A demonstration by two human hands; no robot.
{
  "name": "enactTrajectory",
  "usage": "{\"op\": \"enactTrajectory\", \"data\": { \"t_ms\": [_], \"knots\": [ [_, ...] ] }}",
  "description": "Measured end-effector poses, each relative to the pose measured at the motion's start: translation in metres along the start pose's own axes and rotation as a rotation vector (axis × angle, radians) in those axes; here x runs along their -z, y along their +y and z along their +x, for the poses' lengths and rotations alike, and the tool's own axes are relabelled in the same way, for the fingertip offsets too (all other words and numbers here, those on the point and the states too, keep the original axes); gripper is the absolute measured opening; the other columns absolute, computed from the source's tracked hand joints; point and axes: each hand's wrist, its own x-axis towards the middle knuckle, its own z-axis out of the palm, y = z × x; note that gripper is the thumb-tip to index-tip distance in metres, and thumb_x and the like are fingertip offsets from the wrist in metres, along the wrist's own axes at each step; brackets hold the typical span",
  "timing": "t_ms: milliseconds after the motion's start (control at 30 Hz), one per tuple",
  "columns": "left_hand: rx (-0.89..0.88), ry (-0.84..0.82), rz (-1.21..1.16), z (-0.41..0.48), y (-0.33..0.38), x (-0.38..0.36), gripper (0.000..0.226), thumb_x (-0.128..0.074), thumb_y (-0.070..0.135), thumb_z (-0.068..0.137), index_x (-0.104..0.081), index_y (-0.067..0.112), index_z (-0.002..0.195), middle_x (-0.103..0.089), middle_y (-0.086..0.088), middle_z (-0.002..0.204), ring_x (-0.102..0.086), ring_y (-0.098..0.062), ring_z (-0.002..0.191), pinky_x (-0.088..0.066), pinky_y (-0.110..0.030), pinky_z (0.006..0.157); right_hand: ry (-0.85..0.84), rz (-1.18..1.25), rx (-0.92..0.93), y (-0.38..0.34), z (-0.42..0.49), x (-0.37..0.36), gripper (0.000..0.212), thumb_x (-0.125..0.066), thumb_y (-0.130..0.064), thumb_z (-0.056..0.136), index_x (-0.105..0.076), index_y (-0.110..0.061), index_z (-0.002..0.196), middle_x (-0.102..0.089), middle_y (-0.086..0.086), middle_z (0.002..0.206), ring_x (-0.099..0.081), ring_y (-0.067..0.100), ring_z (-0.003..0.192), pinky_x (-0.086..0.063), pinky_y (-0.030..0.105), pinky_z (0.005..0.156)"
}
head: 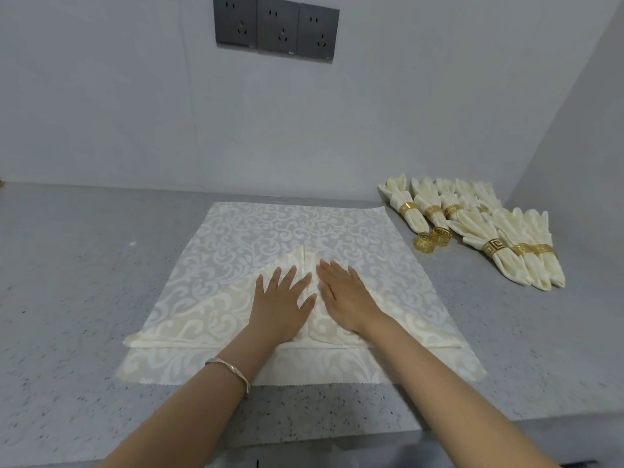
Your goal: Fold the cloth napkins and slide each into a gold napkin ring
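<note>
— Where is the napkin (270, 231)?
— Spread on the counter (84, 265) right before you, its two near corners folded in to meet at the middle. Your left hand (280, 298) and right hand (344, 298) lie flat on those flaps, fingers straight, slightly spread, gripping nothing.
— And nearby?
— Far right, bundled napkins (479, 233) in rings; two loose rings (441, 235) just left of them. Sockets (277, 30) on the far wall.

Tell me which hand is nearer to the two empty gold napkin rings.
Right. The right hand presses the napkin, left of the empty rings; the left hand lies farther left.
</note>
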Motion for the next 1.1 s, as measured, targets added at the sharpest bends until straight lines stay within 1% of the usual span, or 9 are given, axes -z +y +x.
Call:
{"op": "enactTrajectory", "data": {
  "t_ms": [200,500,667,733,833,900,967,1033,1100],
  "knots": [
    [-0.002,0.006,0.016,0.001,0.001,0.0,0.055,-0.016,0.054,0.099,-0.006,0.039,0.151,0.003,0.006,0.161,0.009,-0.019,0.148,0.009,-0.046,0.117,-0.052,-0.009,0.011,0.021,-0.016,-0.003,0.051,-0.017,-0.036,0.104,-0.008,-0.022,0.152,-0.003,-0.01,0.159,0.004,0.001,0.145,0.008,0.024,0.117],
    [-0.001,-0.01,0.009,0.001,0.0,0.0,0.054,-0.016,0.053,0.099,-0.006,0.04,0.151,0.004,0.007,0.161,0.009,-0.019,0.148,0.008,-0.047,0.118,-0.11,0.002,0.006,0.067,-0.082,0.019,0.054,-0.013,-0.048,0.1,-0.001,-0.033,0.151,0.006,-0.024,0.155,0.011,-0.013,0.138,0.01,0.016,0.114],
    [-0.005,-0.009,-0.011,0.0,0.0,0.002,0.055,-0.017,0.054,0.099,-0.006,0.04,0.151,0.002,0.006,0.161,0.008,-0.019,0.148,0.008,-0.046,0.118,-0.14,-0.007,-0.035,0.084,-0.107,0.028,0.057,-0.01,-0.05,0.096,0.002,-0.034,0.15,0.007,-0.023,0.155,0.012,-0.012,0.139,0.011,0.014,0.112],
    [-0.045,-0.012,-0.093,-0.002,0.0,0.007,0.056,-0.019,0.053,0.099,-0.004,0.038,0.151,-0.003,0.004,0.161,0.004,-0.02,0.148,0.005,-0.044,0.119,-0.139,-0.003,-0.054,0.083,-0.107,0.029,0.057,-0.012,-0.049,0.098,0.001,-0.032,0.15,0.007,-0.02,0.156,0.011,-0.01,0.14,0.012,0.015,0.113],
    [-0.089,0.006,-0.246,-0.017,-0.004,0.022,0.062,-0.026,0.054,0.098,-0.01,0.03,0.153,-0.018,0.005,0.159,-0.015,-0.015,0.146,-0.015,-0.036,0.117,-0.063,0.016,-0.015,0.069,-0.104,0.027,0.062,-0.012,-0.057,0.096,-0.012,-0.029,0.151,-0.003,-0.018,0.155,0.004,-0.006,0.142,0.011,0.017,0.114],
    [-0.103,0.041,-0.215,-0.034,-0.011,0.033,0.061,-0.032,0.058,0.096,-0.025,0.03,0.15,-0.033,0.01,0.152,-0.031,-0.011,0.139,-0.028,-0.03,0.109,-0.002,0.046,0.093,0.05,-0.101,0.023,0.064,-0.016,-0.062,0.093,-0.03,-0.031,0.147,-0.019,-0.02,0.152,-0.009,-0.006,0.141,0.004,0.016,0.114],
    [-0.132,0.031,-0.136,-0.052,-0.019,0.041,0.057,-0.038,0.061,0.092,-0.039,0.034,0.142,-0.042,0.015,0.144,-0.037,-0.006,0.131,-0.032,-0.025,0.103,0.024,0.107,0.175,0.032,-0.097,0.018,0.052,-0.033,-0.058,0.094,-0.046,-0.035,0.138,-0.034,-0.024,0.144,-0.024,-0.01,0.136,-0.01,0.012,0.112],
    [-0.167,-0.014,-0.103,-0.065,-0.025,0.045,0.058,-0.043,0.066,0.087,-0.044,0.037,0.138,-0.043,0.019,0.141,-0.037,-0.002,0.129,-0.033,-0.023,0.103,0.053,0.141,0.222,0.019,-0.091,0.011,0.041,-0.048,-0.054,0.092,-0.055,-0.038,0.13,-0.045,-0.028,0.136,-0.032,-0.014,0.128,-0.022,0.007,0.105],
    [-0.188,-0.058,-0.121,-0.071,-0.029,0.045,0.063,-0.046,0.071,0.082,-0.044,0.04,0.137,-0.04,0.023,0.143,-0.034,0.0,0.131,-0.03,-0.022,0.106,0.09,0.15,0.25,0.01,-0.085,0.005,0.037,-0.056,-0.052,0.089,-0.06,-0.038,0.123,-0.053,-0.028,0.128,-0.038,-0.015,0.122,-0.025,0.002,0.098]
  ]
}}
